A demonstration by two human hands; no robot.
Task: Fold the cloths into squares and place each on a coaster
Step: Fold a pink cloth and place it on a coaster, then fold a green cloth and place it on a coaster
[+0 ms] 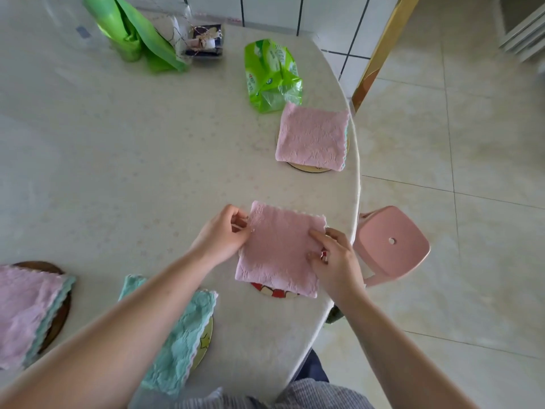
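Both hands are on the same pink cloth (278, 249), folded square and lying near the counter's (132, 160) right edge. The left hand (221, 234) pinches the cloth's left edge, fingers curled in on the hem. The right hand (336, 258) sits at the right edge, forefinger stretched across the top of the fabric, thumb tucked at the side, gripping it there. So the hands are apart, one clamped on each side of the square.

Under that cloth, a red-and-white coaster (274, 291) peeks out at the near edge; the cloth covers most of it.

Further back along the right edge, a second pink cloth (312, 137) lies folded on a tan coaster (309, 168), a thin teal hem showing down its right side. Just behind it sits a crumpled green bag (271, 75).

Down at the near left, a teal cloth (177, 343) lies on a yellow coaster (205, 340), partly hidden by the left forearm. At the far left edge of view, a pink cloth with teal backing (26, 314) rests on a dark brown coaster (59, 320).

At the back of the counter stand a green bottle (118, 28) with green wrapping, and a small clear box (203, 39) of bits beside it.

Off the counter, to the right of the hands, a pink stool (389, 243) stands on the tiled floor (457, 143).
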